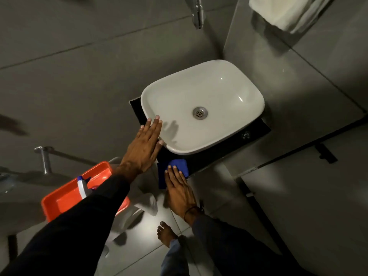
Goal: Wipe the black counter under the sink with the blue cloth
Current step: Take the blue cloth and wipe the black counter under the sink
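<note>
Right hand point(180, 193) flat, fingers released, pressing folded blue cloth point(177, 166) onto glossy black surface point(229, 142) edge, lower centre of frame. Left hand point(144, 146) open, bracing white oval ceramic sink point(203, 106) rim. Advice: keep palm pressure even, sweep along front strip toward right corner.

The black counter point(223, 150) sat beneath the white sink point(201, 104), showing only as a glossy dark border round the basin. The blue cloth point(177, 166) lay crumpled on its near corner, part hanging over the edge.
</note>
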